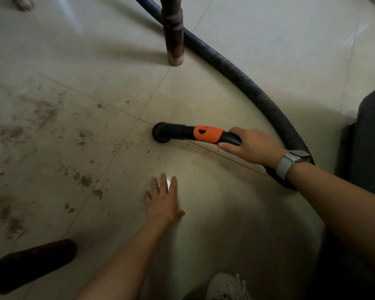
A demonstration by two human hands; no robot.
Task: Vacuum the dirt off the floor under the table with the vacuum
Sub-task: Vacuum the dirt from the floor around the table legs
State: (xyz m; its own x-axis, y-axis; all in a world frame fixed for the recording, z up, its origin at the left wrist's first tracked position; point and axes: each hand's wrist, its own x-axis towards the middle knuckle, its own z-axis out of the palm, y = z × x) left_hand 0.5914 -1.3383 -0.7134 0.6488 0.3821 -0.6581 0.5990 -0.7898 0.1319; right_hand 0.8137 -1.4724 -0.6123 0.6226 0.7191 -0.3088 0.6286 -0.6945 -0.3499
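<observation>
My right hand (250,146) grips the black vacuum handle just behind its orange collar (208,134). The round black nozzle (161,132) sits on the tiled floor at a tile joint. A ribbed black hose (236,70) curves from the handle up past a table leg to the top of the frame. Brown dirt (86,180) is scattered over the tiles left of the nozzle, with more crumbs (136,148) just below it. My left hand (162,200) lies flat on the floor with fingers spread, below the nozzle and holding nothing.
A dark wooden table leg (173,37) stands above the nozzle; another leg (28,263) lies across the bottom left, a third foot (23,3) at top left. A dark object (372,137) fills the right edge. A white shoe (225,286) shows at the bottom.
</observation>
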